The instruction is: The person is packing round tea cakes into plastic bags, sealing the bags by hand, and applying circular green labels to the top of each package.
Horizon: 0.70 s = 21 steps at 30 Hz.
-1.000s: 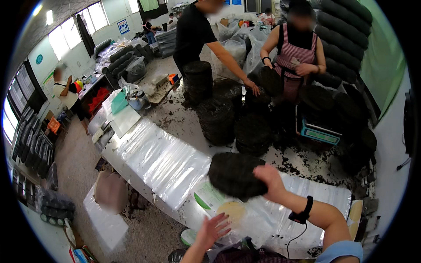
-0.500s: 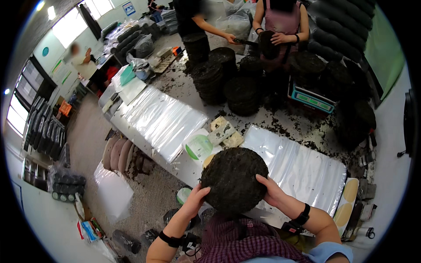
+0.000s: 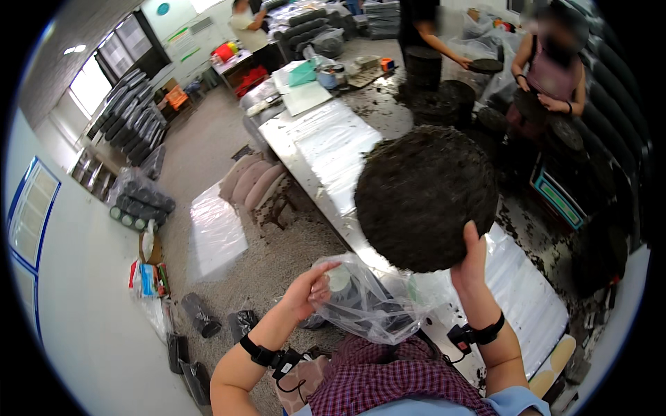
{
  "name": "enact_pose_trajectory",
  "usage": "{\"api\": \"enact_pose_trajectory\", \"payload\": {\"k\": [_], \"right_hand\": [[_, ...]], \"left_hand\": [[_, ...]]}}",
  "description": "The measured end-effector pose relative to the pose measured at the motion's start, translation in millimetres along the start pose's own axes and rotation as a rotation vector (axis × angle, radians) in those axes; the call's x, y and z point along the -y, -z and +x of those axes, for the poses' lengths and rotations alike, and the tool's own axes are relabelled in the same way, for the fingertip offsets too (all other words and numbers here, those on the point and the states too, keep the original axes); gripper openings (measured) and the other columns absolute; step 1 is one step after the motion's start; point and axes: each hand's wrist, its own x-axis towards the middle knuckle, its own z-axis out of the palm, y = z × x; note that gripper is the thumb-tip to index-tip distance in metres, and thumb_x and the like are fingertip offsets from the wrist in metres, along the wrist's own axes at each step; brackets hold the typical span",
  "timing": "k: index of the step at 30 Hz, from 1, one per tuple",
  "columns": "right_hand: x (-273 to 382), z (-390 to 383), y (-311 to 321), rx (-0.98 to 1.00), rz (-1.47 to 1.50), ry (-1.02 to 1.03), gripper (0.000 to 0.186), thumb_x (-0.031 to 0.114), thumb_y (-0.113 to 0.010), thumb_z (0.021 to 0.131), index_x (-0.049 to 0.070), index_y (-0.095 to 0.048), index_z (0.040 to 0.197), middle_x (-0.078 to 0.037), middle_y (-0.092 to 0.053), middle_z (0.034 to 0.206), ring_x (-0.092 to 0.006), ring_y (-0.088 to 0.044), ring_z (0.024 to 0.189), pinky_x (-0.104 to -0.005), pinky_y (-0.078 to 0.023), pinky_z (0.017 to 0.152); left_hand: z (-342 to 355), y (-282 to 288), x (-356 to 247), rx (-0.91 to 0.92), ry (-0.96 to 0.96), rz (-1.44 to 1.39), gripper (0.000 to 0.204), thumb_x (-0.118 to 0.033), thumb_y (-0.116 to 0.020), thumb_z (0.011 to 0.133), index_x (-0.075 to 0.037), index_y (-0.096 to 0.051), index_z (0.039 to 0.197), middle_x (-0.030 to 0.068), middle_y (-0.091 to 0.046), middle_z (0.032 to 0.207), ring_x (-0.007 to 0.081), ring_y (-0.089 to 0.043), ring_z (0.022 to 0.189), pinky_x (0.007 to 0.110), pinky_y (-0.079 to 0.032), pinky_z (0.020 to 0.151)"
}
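Note:
A thick, round black cake (image 3: 424,197), rough and fibrous like pressed dried seaweed, is raised over the table. My right hand (image 3: 470,262) grips it by its lower right edge, thumb on the near face. My left hand (image 3: 306,291) is lower and to the left, its fingers closed on the edge of a clear plastic bag (image 3: 378,301). The bag hangs spread out in front of my checked apron, below the cake. Flat clear bags (image 3: 524,295) lie on the table beyond my right hand, partly hidden by the cake and arm.
More flat bags (image 3: 336,149) lie on the table's left part. Black stacks (image 3: 451,104) and a digital scale (image 3: 558,197) stand at the far right, amid dark crumbs. Two co-workers handle black discs there. Padded chairs (image 3: 253,184) stand left of the table; wrapped black rolls (image 3: 201,315) lie on the floor.
My left hand has let go of the cake and now holds a clear bag. My right hand has lifted the cake up and to the right. The view has turned left.

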Motion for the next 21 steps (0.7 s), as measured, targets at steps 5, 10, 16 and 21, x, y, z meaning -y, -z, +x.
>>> {"api": "enact_pose_trajectory", "payload": {"k": [5,10,16,21], "right_hand": [[-79.8,-41.4,-55.2,0.509,-1.038,0.077,0.072,0.025,-0.082,0.066,0.002,-0.043,0.122,-0.012,-0.053,0.117,-0.0312,-0.052,0.110,-0.0385,-0.043,0.092],[-148.8,-73.4,-84.9,1.277,-1.719,0.230,0.066,0.030,-0.081,0.059,0.001,-0.049,0.109,-0.012,-0.054,0.101,-0.0297,-0.055,0.098,-0.0408,-0.050,0.075],[-277.4,-9.7,2.6,0.887,-1.513,-0.318,0.063,0.032,-0.075,0.069,0.001,-0.053,0.121,-0.018,-0.061,0.113,-0.0310,-0.059,0.103,-0.0397,-0.049,0.085],[-239.9,53.0,-62.8,0.429,-1.173,-0.557,0.061,0.031,-0.075,0.073,0.000,-0.055,0.121,-0.017,-0.063,0.110,-0.0275,-0.061,0.098,-0.0378,-0.047,0.088]], "left_hand": [[-18.7,50.0,-58.6,-0.319,-0.311,0.082,0.026,-0.025,-0.049,0.095,-0.004,-0.063,0.101,-0.0066,-0.049,0.065,0.0036,-0.034,0.045,0.017,-0.027,0.043],[11.4,84.7,-2.8,-0.243,-0.421,0.925,0.029,-0.024,-0.048,0.094,-0.005,-0.070,0.100,0.0044,-0.068,0.081,0.0120,-0.055,0.065,0.028,-0.044,0.058],[19.8,34.7,40.3,-0.054,-0.550,0.858,0.032,-0.029,-0.048,0.096,-0.003,-0.066,0.102,0.0165,-0.066,0.080,0.0266,-0.064,0.072,0.036,-0.048,0.067],[-8.8,2.6,47.1,0.314,-0.431,0.652,0.043,-0.035,-0.038,0.101,-0.008,-0.050,0.131,0.0198,-0.064,0.091,0.0196,-0.062,0.084,0.035,-0.046,0.078]]}}
